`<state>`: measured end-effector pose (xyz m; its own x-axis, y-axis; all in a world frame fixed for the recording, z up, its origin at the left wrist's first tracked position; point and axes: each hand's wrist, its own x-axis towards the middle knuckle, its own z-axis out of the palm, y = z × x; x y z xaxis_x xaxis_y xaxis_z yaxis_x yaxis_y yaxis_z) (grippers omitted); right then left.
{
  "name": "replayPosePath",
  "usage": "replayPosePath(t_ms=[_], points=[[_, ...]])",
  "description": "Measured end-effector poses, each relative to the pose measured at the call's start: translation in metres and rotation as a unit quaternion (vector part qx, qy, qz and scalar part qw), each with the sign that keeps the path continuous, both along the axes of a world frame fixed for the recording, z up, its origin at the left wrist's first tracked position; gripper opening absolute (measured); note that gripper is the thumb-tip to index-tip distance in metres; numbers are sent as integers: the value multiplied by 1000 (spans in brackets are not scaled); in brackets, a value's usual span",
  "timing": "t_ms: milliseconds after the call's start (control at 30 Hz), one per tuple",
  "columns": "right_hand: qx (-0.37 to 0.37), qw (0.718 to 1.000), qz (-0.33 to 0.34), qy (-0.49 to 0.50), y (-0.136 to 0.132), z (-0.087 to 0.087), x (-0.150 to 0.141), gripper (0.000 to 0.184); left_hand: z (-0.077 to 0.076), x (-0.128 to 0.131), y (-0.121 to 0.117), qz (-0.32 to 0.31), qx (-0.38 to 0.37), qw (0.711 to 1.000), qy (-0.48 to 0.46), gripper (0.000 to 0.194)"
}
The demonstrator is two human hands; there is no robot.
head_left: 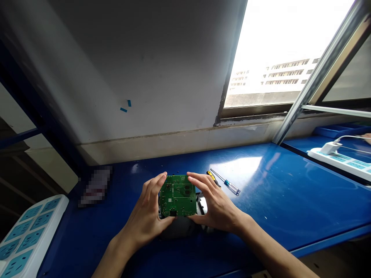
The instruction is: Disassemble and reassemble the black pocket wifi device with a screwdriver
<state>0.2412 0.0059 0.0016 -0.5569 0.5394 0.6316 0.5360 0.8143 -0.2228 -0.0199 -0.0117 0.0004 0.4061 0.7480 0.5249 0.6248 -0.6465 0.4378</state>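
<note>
A green circuit board (180,195) is held up by its edges between my two hands, its face turned toward me. My left hand (147,206) grips the left side, fingers at the top edge and thumb at the bottom. On the right side my right hand (216,202) pinches it the same way. Beneath and behind the board lies a dark casing (181,227), mostly hidden, with a whitish part (203,204) showing by my right fingers. Just beyond my right hand rest a screwdriver with a clear blue handle (232,186) and a yellow-and-black handled tool (213,178).
The blue tabletop (278,200) runs back to the wall. A white power strip (34,231) stands at the left edge, near a blurred packet (97,187). Another power strip (344,160) with a plugged-in charger (330,148) lies at right, before a blue tray (342,129). Part of another person's hand (368,138) shows there.
</note>
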Motion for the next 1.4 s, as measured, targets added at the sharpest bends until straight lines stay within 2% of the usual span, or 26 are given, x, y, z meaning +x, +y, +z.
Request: replayPosePath(t_ms=[867,967,1067,1167,1400], points=[[6,1000,1,3,0,-1,0,99,1,-1,1,6,16,1000,18,116],[13,1000,0,-1,0,-1,-2,98,1,1,2,13,41,998,49,123],[24,1000,0,-6,-1,-1,-5,97,4,7,2,19,98,991,83,129],[38,999,-1,-12,-3,-1,-8,96,7,14,1,18,141,984,110,122],[108,994,22,19,-6,0,-12,93,12,18,0,-16,153,979,137,108]])
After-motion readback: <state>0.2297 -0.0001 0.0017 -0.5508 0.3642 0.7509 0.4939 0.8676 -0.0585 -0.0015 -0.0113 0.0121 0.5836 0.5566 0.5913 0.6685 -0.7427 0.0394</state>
